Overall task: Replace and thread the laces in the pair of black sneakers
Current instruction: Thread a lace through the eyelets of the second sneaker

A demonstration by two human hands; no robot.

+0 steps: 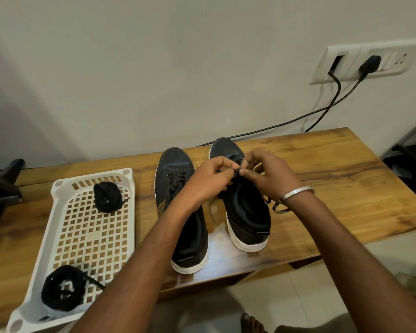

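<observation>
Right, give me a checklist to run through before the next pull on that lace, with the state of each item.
1. Both hands on the lace: left hand and right hand pinch the lace over the right shoe. Ok.
2. Right shoe flat on the table: ok.
3. Lace free of knots: hidden by fingers, cannot tell.
4. Left shoe out of the way: beside, apart. Ok.
5. Spare laces ready: two coiled bundles in the white tray. Ok.
</observation>
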